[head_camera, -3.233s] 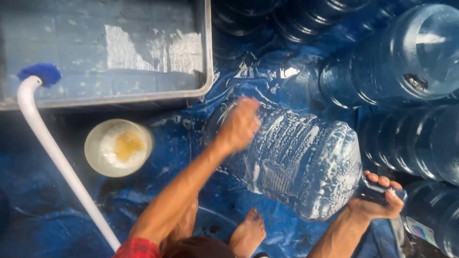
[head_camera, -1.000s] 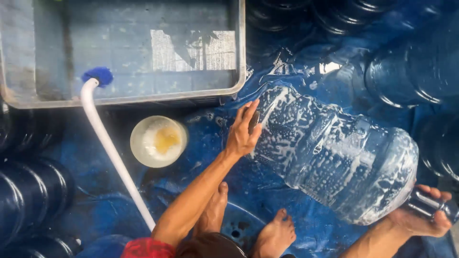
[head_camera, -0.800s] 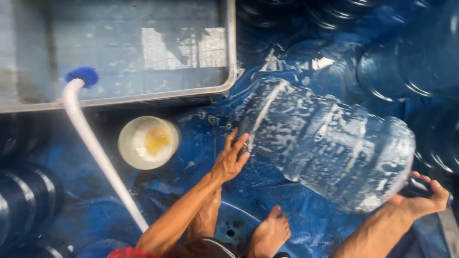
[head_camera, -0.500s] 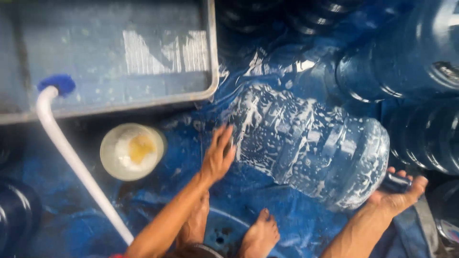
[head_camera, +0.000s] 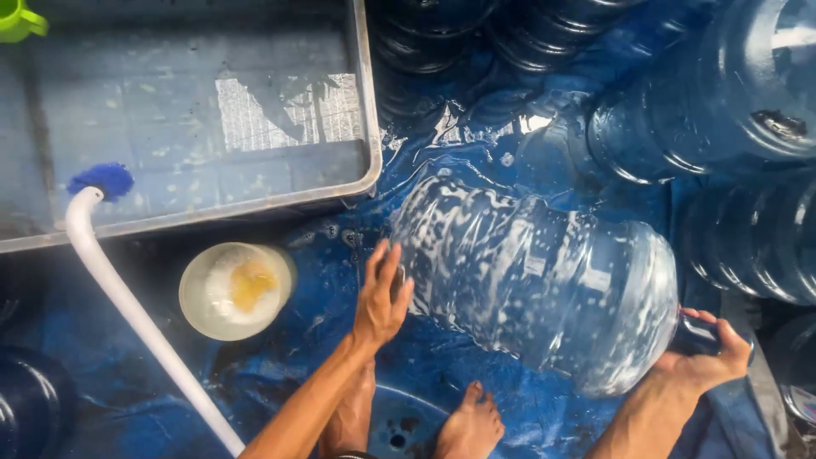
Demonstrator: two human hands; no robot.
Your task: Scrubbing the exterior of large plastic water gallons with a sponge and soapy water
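Wet blue tarpaulin (head_camera: pixel 280 374) covers the ground, glossy with water and creased. Upper left: shallow grey metal trough (head_camera: pixel 367 144) holding water, a green cup (head_camera: pixel 19 19) at its far corner. White pipe (head_camera: pixel 127 310) with a blue tip runs diagonally from the trough rim toward the lower edge. Beside it, 1 round white bowl (head_camera: pixel 236 291) with suds and a yellow lump inside. Stacked blue water jugs (head_camera: pixel 722 93) fill the top and right; exact count cannot be told.

Large clear jug (head_camera: pixel 544 285) lies on its side on the tarpaulin, centre-right, streaked with foam, base toward the left, neck toward the right.

Left hand (head_camera: pixel 380 299): arm extended from below, fingers straight and spread, palm flat against the jug's base edge. Right hand (head_camera: pixel 705 357): wrist bent, fingers curled around the jug's neck, gripping it.

2 bare feet (head_camera: pixel 467 425) rest on the tarpaulin below the jug.
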